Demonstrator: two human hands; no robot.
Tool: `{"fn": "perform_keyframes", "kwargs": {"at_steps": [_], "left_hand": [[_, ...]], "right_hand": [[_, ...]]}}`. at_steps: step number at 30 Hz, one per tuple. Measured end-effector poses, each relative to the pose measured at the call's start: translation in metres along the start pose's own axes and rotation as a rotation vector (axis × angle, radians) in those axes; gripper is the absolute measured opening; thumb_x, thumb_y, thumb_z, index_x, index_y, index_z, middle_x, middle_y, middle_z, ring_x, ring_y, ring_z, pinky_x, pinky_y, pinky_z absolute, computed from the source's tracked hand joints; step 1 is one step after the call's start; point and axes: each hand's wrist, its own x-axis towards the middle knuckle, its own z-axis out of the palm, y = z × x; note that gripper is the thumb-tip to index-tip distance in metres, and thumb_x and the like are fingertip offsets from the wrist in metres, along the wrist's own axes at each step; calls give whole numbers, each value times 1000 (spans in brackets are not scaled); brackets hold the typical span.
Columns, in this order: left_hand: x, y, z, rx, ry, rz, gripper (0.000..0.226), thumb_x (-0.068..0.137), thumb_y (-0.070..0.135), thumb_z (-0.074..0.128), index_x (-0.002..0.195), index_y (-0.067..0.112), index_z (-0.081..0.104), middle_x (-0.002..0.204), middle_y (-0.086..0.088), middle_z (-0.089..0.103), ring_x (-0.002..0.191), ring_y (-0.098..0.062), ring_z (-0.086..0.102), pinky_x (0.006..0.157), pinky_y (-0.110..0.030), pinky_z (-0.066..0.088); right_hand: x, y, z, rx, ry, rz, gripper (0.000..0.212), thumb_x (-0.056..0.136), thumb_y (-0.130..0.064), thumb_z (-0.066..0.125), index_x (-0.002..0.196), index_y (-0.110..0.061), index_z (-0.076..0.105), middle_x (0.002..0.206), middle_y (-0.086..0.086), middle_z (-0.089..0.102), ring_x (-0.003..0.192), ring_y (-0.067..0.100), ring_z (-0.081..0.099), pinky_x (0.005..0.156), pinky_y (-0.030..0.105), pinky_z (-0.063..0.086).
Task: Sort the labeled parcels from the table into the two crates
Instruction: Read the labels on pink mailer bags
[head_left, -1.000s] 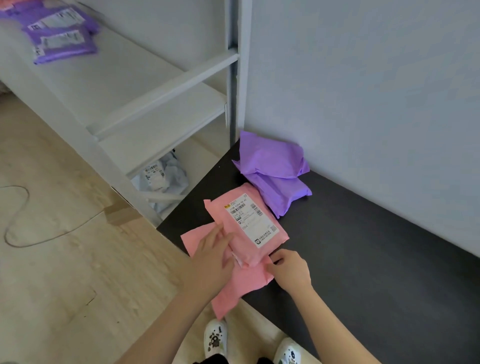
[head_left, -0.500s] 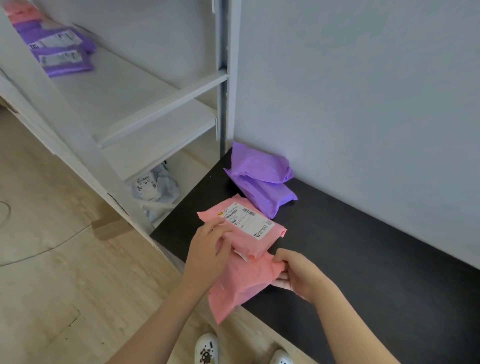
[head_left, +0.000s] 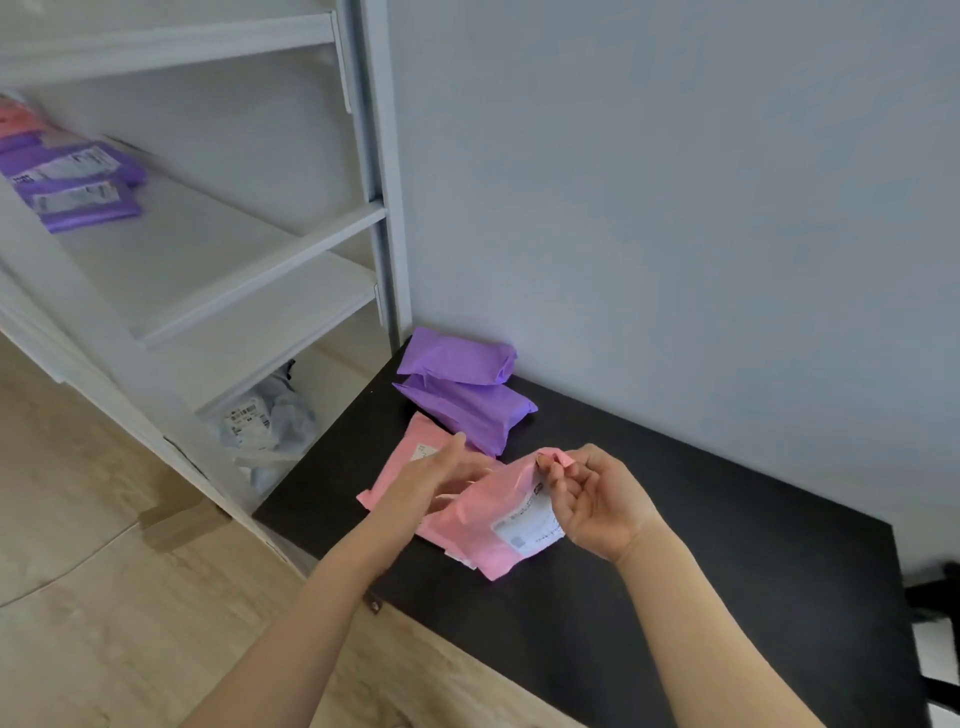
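Two pink parcels lie near the left end of the black table (head_left: 675, 561). My right hand (head_left: 592, 499) pinches the top corner of the nearer pink parcel (head_left: 498, 519) and lifts it, its white label facing me. My left hand (head_left: 426, 480) hovers with fingers spread over the second pink parcel (head_left: 415, 447), which lies flat and is partly hidden. Behind them two purple parcels (head_left: 462, 389) are stacked against the wall, labels not visible.
A white shelf unit (head_left: 260, 270) stands left of the table. Purple labeled parcels (head_left: 72, 182) and a pink one lie on its upper shelf at far left. A grey labeled bag (head_left: 260, 421) sits on the bottom shelf. Wooden floor lies below.
My right hand has turned the lower pink parcel over and raised it by a corner, showing its label. My left hand has come off the other pink parcel, fingers spread.
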Motion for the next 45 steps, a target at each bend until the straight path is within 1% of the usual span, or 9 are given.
{"fn": "perform_keyframes", "kwargs": {"at_steps": [2, 7, 13, 17, 20, 26, 34, 39, 45], "left_hand": [[6, 14, 15, 102, 67, -42, 45, 90, 41, 61, 132, 26, 51, 124, 10, 54, 116, -10, 51, 95, -16, 44], [10, 13, 36, 635, 246, 109, 36, 88, 40, 62, 120, 27, 52, 107, 8, 61, 98, -11, 58, 85, -29, 48], [35, 7, 35, 175, 323, -12, 24, 88, 24, 64, 110, 16, 59, 103, 4, 64, 93, -12, 61, 83, -35, 52], [47, 10, 43, -108, 362, -96, 20, 92, 18, 59, 112, 14, 58, 102, 1, 64, 81, -3, 58, 60, -20, 42], [53, 12, 50, -194, 376, -120, 17, 94, 18, 57, 110, 16, 55, 94, 4, 61, 76, -3, 56, 56, -21, 40], [65, 16, 53, -352, 410, -190, 16, 92, 18, 59, 106, 9, 57, 110, -11, 65, 98, -30, 61, 89, -46, 50], [76, 31, 66, -906, 298, -310, 20, 88, 5, 54, 107, 11, 54, 96, -11, 63, 85, -25, 61, 75, -39, 50], [74, 30, 83, -800, 97, -340, 22, 84, -2, 58, 102, 10, 55, 100, -13, 69, 94, -26, 64, 84, -38, 49], [81, 24, 83, -651, 102, -245, 40, 81, 13, 72, 117, 13, 56, 109, -8, 70, 100, -22, 66, 71, -31, 53]], "right_hand": [[-4, -5, 3, -20, 12, -28, 10, 85, -4, 52, 77, -2, 59, 70, 13, 70, 50, 12, 66, 44, 20, 53], [-12, -14, 7, -70, 10, -87, 25, 90, -9, 52, 65, -7, 51, 73, 14, 72, 49, 13, 66, 46, 19, 54], [-19, -26, -19, -282, 284, -295, 19, 93, -19, 56, 79, -7, 62, 75, 10, 72, 51, 14, 55, 49, 24, 50], [-18, -28, -44, -295, 467, -387, 21, 93, -14, 56, 75, -6, 63, 59, 4, 66, 52, 14, 48, 54, 24, 44], [-14, -31, -57, -327, 565, -385, 21, 94, -16, 55, 79, -5, 64, 68, 7, 64, 50, 13, 45, 51, 25, 43], [-5, -40, -75, -416, 686, -383, 20, 94, -18, 54, 82, -7, 65, 70, 7, 60, 51, 13, 43, 48, 25, 39], [-3, -44, -68, -533, 538, -292, 32, 91, -40, 61, 92, -9, 67, 77, 6, 68, 57, 14, 53, 53, 26, 44], [8, -44, -68, -395, 295, -363, 26, 91, -28, 64, 113, -15, 61, 109, 6, 70, 101, 24, 66, 89, 42, 54], [7, -50, -82, -266, 302, -478, 19, 95, -6, 54, 112, -11, 62, 110, 7, 69, 104, 26, 64, 82, 40, 52]]}}
